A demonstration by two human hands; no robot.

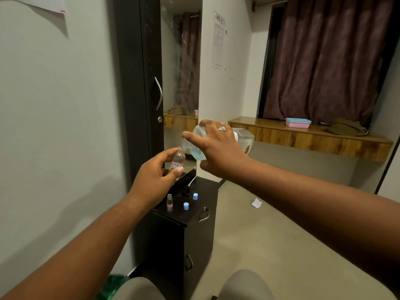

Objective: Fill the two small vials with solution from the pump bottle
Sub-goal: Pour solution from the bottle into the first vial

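Note:
My left hand [154, 176] holds a small clear vial [178, 160] with a red-and-blue label, tilted slightly. My right hand [218, 148] grips the large clear bottle [245, 140], tipped on its side with its open neck at the vial's mouth; pale blue solution pools near the neck. The pump head [186, 190] with its white tube lies on the black cabinet top [179, 217]. A second vial [169, 202] stands upright and uncapped on that top. Two blue caps [186, 206] [195, 196] sit to its right.
The black cabinet has drawers with metal handles [204, 214]. A tall dark cupboard door and mirror rise behind it. A wooden shelf [313, 139] at right carries a pink-and-blue box [297, 123] and an olive cloth. A paper scrap [256, 203] lies on the floor.

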